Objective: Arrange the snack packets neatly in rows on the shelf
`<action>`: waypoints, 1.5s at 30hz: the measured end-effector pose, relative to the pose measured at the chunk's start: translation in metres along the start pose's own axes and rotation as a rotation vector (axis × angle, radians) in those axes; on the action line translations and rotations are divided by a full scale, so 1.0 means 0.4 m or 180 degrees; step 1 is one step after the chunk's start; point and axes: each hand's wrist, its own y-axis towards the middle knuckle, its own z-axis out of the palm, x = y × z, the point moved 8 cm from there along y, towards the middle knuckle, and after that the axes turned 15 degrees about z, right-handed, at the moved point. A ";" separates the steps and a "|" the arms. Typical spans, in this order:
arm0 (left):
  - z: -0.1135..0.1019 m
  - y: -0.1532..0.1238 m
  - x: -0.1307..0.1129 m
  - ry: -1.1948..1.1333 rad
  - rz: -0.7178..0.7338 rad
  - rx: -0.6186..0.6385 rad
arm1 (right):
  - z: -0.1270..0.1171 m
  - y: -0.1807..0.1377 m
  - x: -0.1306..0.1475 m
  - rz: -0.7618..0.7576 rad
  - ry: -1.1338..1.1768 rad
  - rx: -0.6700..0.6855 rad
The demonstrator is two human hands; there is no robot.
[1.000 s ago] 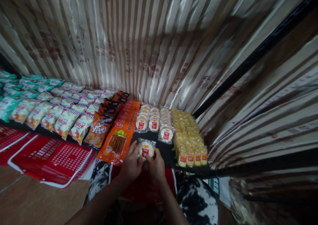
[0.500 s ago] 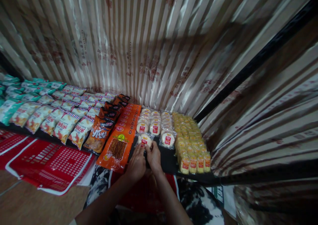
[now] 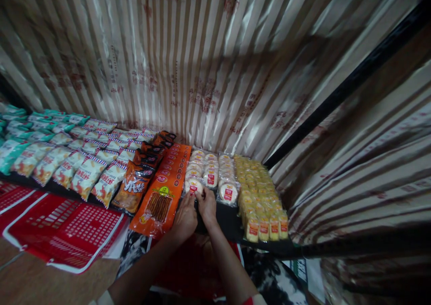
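Observation:
A clear packet of round white rice crackers [image 3: 193,186] with a red label stands at the front of the left cracker row. My left hand [image 3: 186,214] has its fingers closed on the packet's lower edge. My right hand [image 3: 206,207] pinches the same packet at its lower right corner. More cracker packets [image 3: 211,172] are lined up behind and to the right, and one packet [image 3: 229,193] fronts the right row. Just left of my left hand lies a long orange snack pack [image 3: 160,202] with brown sticks in its window.
Yellow wrapped snacks [image 3: 264,206] are stacked at right on the black shelf [image 3: 225,217]. To the left are orange-black bags [image 3: 134,181] and white snack bags [image 3: 85,175]. A red basket [image 3: 77,228] sits below. Striped sheeting [image 3: 188,58] and a black post [image 3: 336,89] border the shelf.
Both hands have pushed the cracker packet back and slightly left, against the left row. The gap behind it has closed.

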 end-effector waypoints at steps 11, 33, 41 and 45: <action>-0.012 0.012 -0.022 0.0388 -0.0104 0.0304 | 0.018 0.024 0.003 0.0002 -0.0416 -0.0036; -0.016 -0.011 -0.047 0.1123 0.0100 0.0247 | -0.017 -0.048 -0.034 0.0096 0.0387 0.0020; 0.050 -0.064 -0.051 0.1291 0.0662 -0.0219 | -0.072 -0.142 -0.062 -0.0275 0.0330 -0.0191; 0.098 -0.120 -0.058 0.1500 0.1006 -0.0586 | -0.080 -0.179 -0.061 -0.0470 0.0268 -0.0221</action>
